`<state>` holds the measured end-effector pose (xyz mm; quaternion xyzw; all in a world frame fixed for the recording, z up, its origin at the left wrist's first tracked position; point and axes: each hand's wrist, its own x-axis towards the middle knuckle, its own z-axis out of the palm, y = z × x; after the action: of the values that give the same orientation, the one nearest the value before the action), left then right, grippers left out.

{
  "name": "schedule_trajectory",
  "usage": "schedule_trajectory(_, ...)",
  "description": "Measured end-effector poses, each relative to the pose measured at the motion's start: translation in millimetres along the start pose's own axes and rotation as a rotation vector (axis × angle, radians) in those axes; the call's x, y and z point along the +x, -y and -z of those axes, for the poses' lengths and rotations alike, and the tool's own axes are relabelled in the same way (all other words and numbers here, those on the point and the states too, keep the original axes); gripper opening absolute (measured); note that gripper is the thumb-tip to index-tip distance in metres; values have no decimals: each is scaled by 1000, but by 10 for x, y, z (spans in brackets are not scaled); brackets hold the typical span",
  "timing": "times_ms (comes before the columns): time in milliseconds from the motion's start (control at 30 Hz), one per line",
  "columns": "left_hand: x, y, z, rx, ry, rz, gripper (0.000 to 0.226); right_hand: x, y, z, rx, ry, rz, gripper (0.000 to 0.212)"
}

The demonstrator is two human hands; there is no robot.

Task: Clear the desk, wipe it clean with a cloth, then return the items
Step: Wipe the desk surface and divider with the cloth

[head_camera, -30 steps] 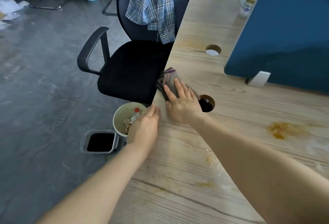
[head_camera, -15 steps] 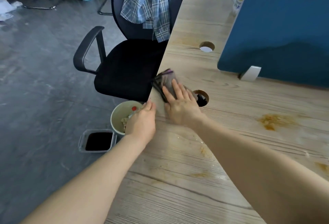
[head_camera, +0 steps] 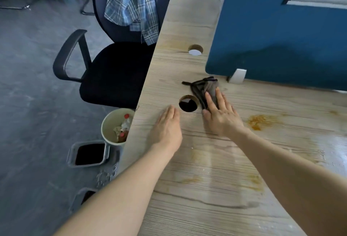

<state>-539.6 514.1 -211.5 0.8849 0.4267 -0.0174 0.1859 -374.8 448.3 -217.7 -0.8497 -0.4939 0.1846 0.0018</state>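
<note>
Your right hand point(head_camera: 220, 116) presses flat, fingers straight, on the crumpled dark grey cloth point(head_camera: 203, 90) bunched beyond its fingertips, while the orange-brown stain point(head_camera: 260, 122) lies to their right; your left hand point(head_camera: 166, 129) rests open, empty.

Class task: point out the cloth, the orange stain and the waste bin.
cloth point(head_camera: 207, 87): head view, grey folds beyond the fingertips.
orange stain point(head_camera: 258, 122): head view, its darkest patch.
waste bin point(head_camera: 110, 126): head view, inner wall.

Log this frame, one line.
phase: wiping | right hand: presses dark grey cloth | left hand: flat on light wooden desk | orange stain: remains
</note>
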Motion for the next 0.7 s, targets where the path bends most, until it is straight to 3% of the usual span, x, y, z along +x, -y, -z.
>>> schedule_trajectory(233, -7, 35, -11, 33, 42, -25, 64, -513, 31, -156, -26, 16, 153, 58)
schedule_trajectory(533, 9, 5, 18, 98, 26, -44, 64, 329, -91, 153, 33, 29, -13, 58)
schedule_trajectory(700, 12, -130, 148, 59, 44, 62, 62, -406, -28, -79, 47, -55, 94, 58)
